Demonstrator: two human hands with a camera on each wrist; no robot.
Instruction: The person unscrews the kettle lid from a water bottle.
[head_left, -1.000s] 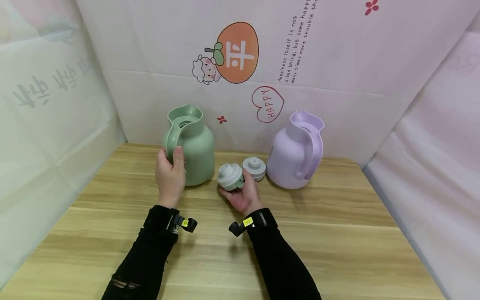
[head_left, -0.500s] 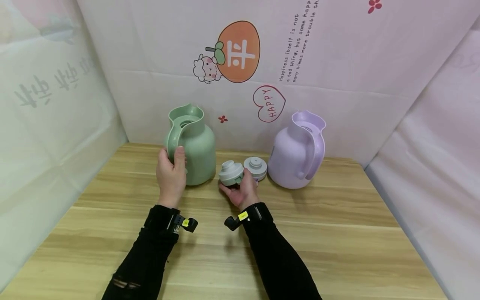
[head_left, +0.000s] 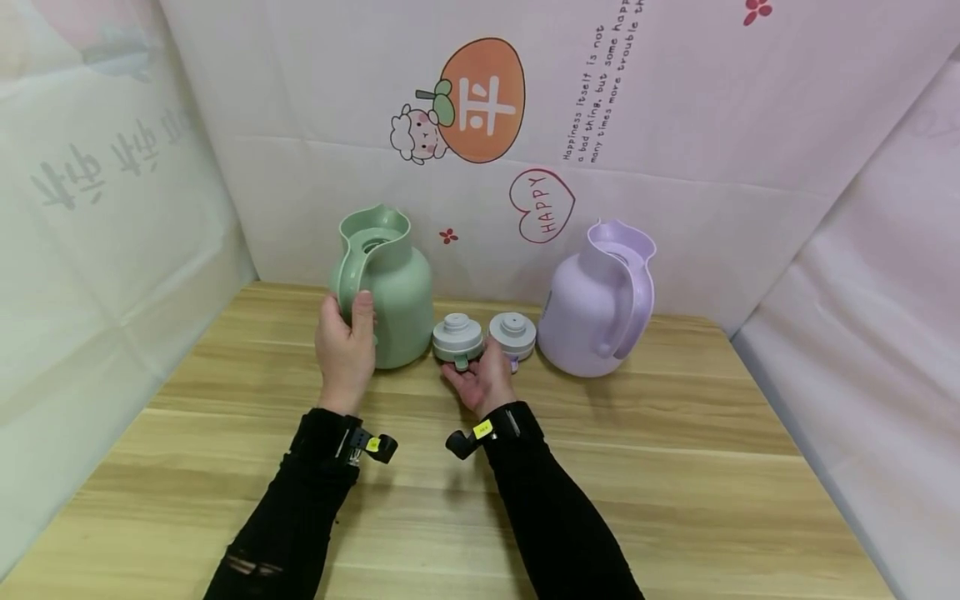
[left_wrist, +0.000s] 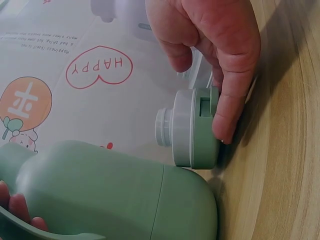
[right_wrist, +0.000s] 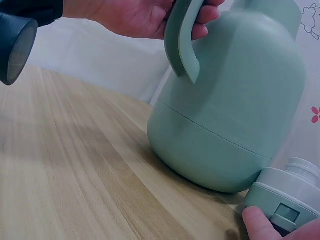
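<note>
My left hand [head_left: 347, 350] grips the handle of the green thermos jug [head_left: 401, 300], which stands upright without its lid; its curled fingers show behind the handle in the right wrist view. Beside the jug's base sits a grey-and-green lid [head_left: 457, 336], spout knob up. My right hand [head_left: 482, 385] is at the lid's near side. In the left wrist view its fingers [left_wrist: 232, 100] are extended and touch the lid's green rim, while the thumb [left_wrist: 181, 59] stands apart from it. A second grey lid [head_left: 513, 332] with a lilac tab sits just right, partly behind the right thumb.
An open-topped lilac thermos jug [head_left: 588, 312] stands to the right of the lids. Printed white cloth [head_left: 300, 183] walls off the back and both sides of the wooden table [head_left: 675, 467].
The green-rimmed lid has gone from tilted in my right hand to level on the table. The right hand's thumb has come away from it. My left hand stays on the jug handle.
</note>
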